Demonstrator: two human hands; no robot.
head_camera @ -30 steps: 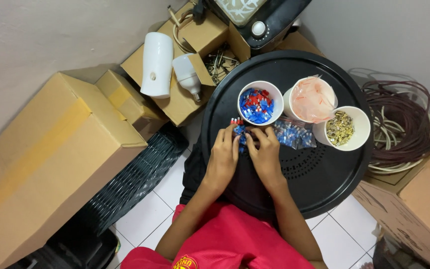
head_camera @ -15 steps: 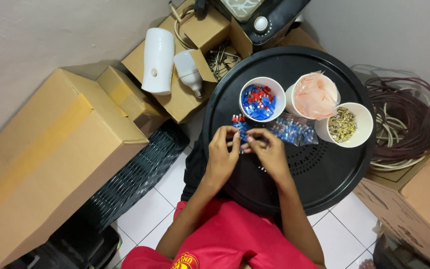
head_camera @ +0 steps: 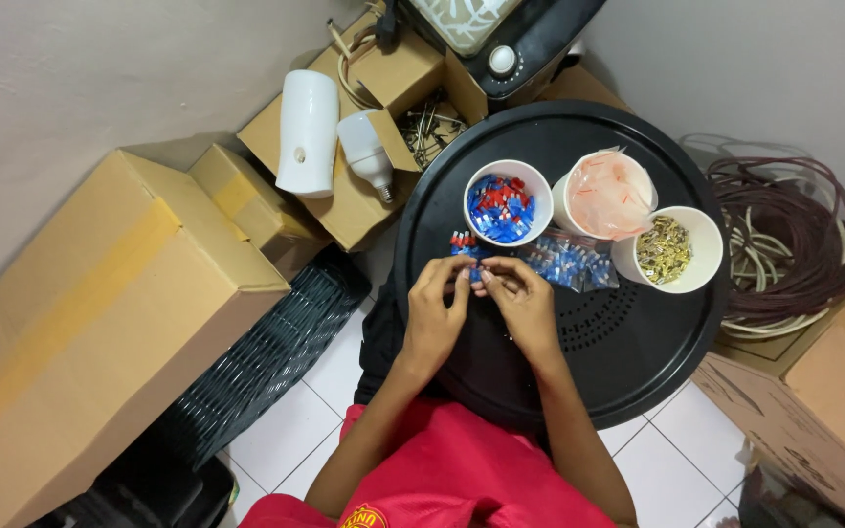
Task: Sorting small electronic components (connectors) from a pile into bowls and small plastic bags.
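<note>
White floor tiles and plain pale walls frame a cramped corner, where a round black tray (head_camera: 628, 362) serves as the work surface in front of a person in a red shirt (head_camera: 452, 484).

Both hands meet over the near-left part of the tray. The left hand (head_camera: 434, 318) and the right hand (head_camera: 520, 303) have their fingertips pressed together around a small blue piece (head_camera: 478, 277); it is too small and too covered by the fingers to tell which hand actually pinches it. Just beyond the fingertips, touching the tray, lies a short row of red and blue connectors (head_camera: 462, 244). To the right of the grip, close by the right hand's knuckles, sits a clear bag of blue parts (head_camera: 569, 264).

Farther out from the grip stand three white cups: one with red and blue connectors (head_camera: 507, 202) straight ahead, one stuffed with pinkish clear bags (head_camera: 606, 193) beyond and to the right, and one holding small brass-coloured metal bits (head_camera: 669, 249) farthest right.

Off the tray, well left of the hands, a light bulb (head_camera: 368, 152) and a white cylinder (head_camera: 307, 132) rest on open cardboard boxes (head_camera: 344, 210), with a large carton (head_camera: 100, 323) and a dark woven basket (head_camera: 266, 362) nearer. A coil of dark red cable (head_camera: 784, 244) lies to the far right.
</note>
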